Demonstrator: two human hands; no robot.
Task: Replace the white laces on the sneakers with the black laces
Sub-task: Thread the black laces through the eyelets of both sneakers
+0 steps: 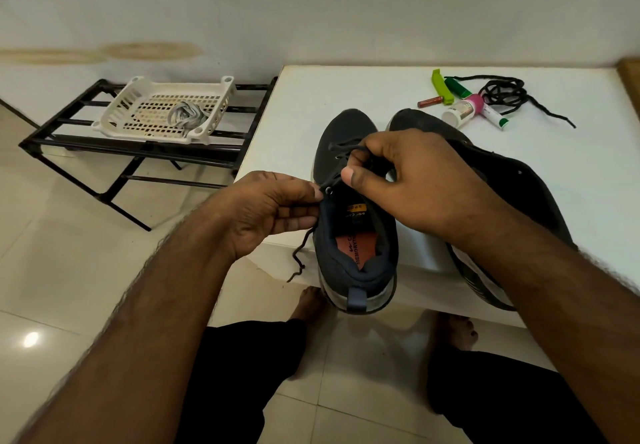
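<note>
Lace (341, 148) looks limp and light; both grips pinch it, left hand (270, 211) at nine o'clock of the shoe (356, 256), right hand (415, 180) near its stiffer tip, best for threading.

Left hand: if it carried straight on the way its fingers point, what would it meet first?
The left hand points rightward at the near sneaker. It would meet the collar by the top eyelet, where it already pinches the black lace. The right hand lies beyond, though depth is unclear.
</note>
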